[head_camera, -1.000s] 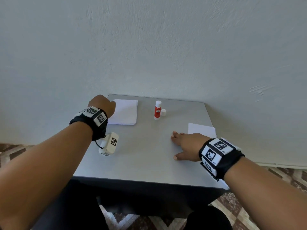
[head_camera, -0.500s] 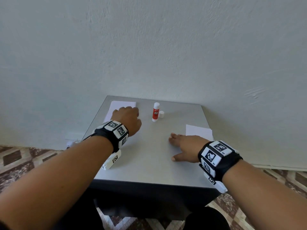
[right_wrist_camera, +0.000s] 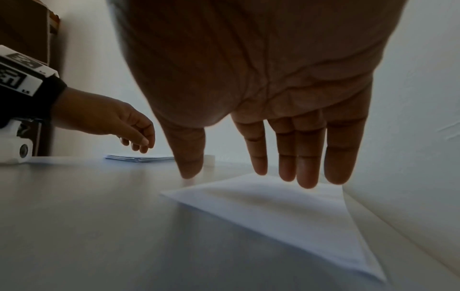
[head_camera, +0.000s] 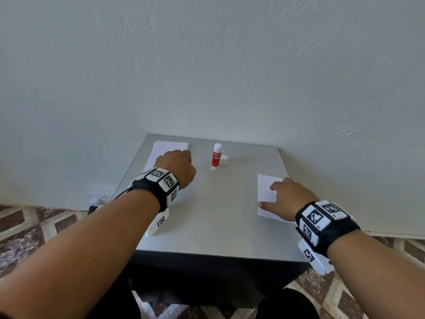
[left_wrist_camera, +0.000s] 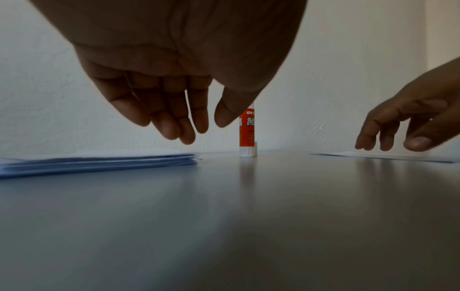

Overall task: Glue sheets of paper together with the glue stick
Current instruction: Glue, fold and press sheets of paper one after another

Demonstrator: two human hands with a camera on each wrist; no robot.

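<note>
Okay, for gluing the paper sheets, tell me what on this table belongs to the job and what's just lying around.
Belongs to the job:
- glue stick, upright, uncapped
- cap beside it
- paper stack under the left hand
- single sheet under the right hand

Lying about:
- nothing else on the table; only the wall behind it
</note>
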